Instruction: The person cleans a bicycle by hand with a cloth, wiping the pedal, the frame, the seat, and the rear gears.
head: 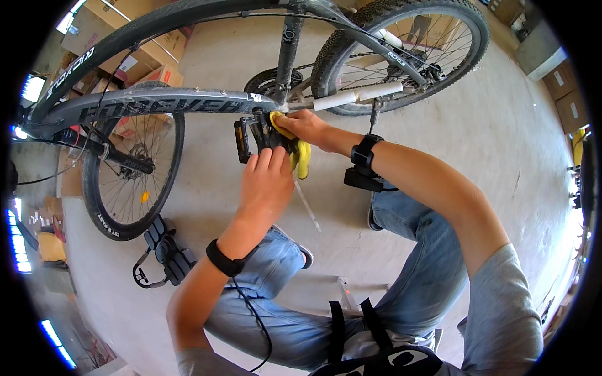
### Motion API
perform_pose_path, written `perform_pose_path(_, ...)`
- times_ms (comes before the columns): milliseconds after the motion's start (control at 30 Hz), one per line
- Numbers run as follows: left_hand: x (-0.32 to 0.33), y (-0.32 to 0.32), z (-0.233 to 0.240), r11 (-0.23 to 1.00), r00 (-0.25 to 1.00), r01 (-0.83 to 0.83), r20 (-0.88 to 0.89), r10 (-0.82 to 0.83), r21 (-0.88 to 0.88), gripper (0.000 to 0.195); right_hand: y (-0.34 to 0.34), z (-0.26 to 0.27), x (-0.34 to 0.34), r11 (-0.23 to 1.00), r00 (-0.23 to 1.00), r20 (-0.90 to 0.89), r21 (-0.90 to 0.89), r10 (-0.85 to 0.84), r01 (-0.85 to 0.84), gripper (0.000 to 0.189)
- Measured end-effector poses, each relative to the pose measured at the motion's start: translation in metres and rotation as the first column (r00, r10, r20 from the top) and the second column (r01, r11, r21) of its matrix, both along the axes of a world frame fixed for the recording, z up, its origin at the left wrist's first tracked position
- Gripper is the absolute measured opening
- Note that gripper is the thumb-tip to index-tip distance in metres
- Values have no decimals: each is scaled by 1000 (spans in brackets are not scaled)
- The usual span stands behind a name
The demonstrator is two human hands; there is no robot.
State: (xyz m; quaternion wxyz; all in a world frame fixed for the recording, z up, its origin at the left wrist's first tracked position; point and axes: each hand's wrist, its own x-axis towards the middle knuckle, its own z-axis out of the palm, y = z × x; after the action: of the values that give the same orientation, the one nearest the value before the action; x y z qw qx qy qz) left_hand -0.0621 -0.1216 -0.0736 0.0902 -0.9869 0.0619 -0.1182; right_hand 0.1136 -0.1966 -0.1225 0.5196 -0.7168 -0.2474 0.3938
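Note:
A grey bicycle frame stands before me, its lower tube bearing lettering. My right hand pinches a yellow cloth against the dark crank area below the seat tube. Part of the cloth hangs down between my two hands. My left hand is just below, its fingers curled at the black parts beside the pedal; its fingertips are hidden, so what they hold is unclear. The chainring shows behind the frame.
The front wheel is turned at left, the rear wheel at upper right. A kickstand reaches down near my right forearm. A black padded device with a handle lies on the concrete floor. Cardboard boxes are stacked behind.

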Motion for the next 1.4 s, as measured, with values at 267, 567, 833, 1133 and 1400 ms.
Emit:
perform_pose_path(267, -4, 5, 23, 964, 992, 127, 3, -130, -235, 30, 6, -16, -6, 999, 886, 463, -47, 24, -2, 48)
perform_pose_path(567, -22, 66, 25, 749, 935, -263, 31, 353, -608, 32, -17, 86, 57, 996, 915, 404, -81, -9, 46, 66)
perform_pose_path(833, -14, 74, -2, 231, 963, -209, -158, 220, -950, 32, 27, 74, 6, 964, 300, 925, -177, 232, -198, 41)
perform_pose_path(1133, -13, 70, -11, 245, 925, -329, -259, 278, -912, 29, 53, 59, -8, 941, -32, 975, -219, 219, -259, 40)
perform_pose_path(1400, -8, 76, -18, 178, 941, -274, -225, 255, -945, 24, 61, 46, -18, 988, 609, 778, -113, 155, -107, 69)
